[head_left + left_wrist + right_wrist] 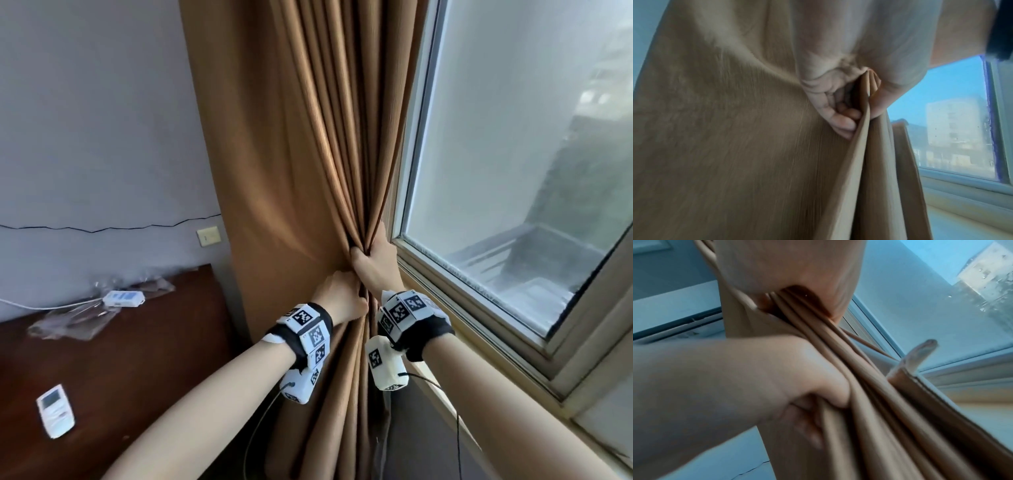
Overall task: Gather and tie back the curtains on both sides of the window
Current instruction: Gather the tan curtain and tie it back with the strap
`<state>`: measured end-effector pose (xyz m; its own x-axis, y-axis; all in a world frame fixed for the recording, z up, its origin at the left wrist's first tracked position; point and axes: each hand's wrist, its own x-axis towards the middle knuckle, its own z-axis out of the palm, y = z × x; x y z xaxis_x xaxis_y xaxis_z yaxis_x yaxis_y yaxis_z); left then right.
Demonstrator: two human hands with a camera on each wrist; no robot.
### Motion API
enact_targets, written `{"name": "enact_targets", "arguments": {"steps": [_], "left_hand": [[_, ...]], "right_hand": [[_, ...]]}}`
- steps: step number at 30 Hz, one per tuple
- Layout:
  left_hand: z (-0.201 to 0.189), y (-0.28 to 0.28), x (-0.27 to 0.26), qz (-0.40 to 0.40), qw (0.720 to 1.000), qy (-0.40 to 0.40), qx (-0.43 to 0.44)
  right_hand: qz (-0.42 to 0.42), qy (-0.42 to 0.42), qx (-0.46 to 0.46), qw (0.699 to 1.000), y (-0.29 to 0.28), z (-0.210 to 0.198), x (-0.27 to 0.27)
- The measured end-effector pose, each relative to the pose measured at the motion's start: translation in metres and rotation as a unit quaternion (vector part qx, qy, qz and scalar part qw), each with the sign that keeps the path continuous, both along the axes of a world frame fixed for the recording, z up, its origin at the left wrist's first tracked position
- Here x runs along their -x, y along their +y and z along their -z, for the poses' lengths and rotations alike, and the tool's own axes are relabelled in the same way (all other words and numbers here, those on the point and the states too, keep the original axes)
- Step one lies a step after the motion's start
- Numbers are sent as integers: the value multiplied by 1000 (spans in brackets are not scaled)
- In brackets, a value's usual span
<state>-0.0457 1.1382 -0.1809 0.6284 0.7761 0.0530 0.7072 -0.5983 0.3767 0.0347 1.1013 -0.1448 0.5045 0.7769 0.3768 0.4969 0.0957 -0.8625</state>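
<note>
Brown ribbed curtain (291,154) hangs with its pleats running vertically at the left edge of the window (513,171), bunched at sill height where the right hand (373,263) curls round the gathered folds, the left hand (342,294) gripping them just below, touching it.

curtain (308,154) folds hide the left hand (342,294) fingertips; its top is cut off.
</note>
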Motion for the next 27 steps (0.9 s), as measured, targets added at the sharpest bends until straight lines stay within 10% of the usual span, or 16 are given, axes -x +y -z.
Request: {"name": "enact_targets", "arguments": {"steps": [8,11,16,20,27], "left_hand": [[26,3,-3,101,991,53,68],[11,23,19,91,977,-51,187],[-14,91,85,-123,894,-384,195],[-2,146,131,-285,815,-485,141],[12,200,144,-299,849,-406,158]], "right_hand": [[18,-73,40,996,2,2,3],[20,-99,39,994,0,1,-2],[1,-98,21,995,-1,4,-6],[2,-88,13,996,0,7,-5],[26,-84,22,996,8,12,-5]]}}
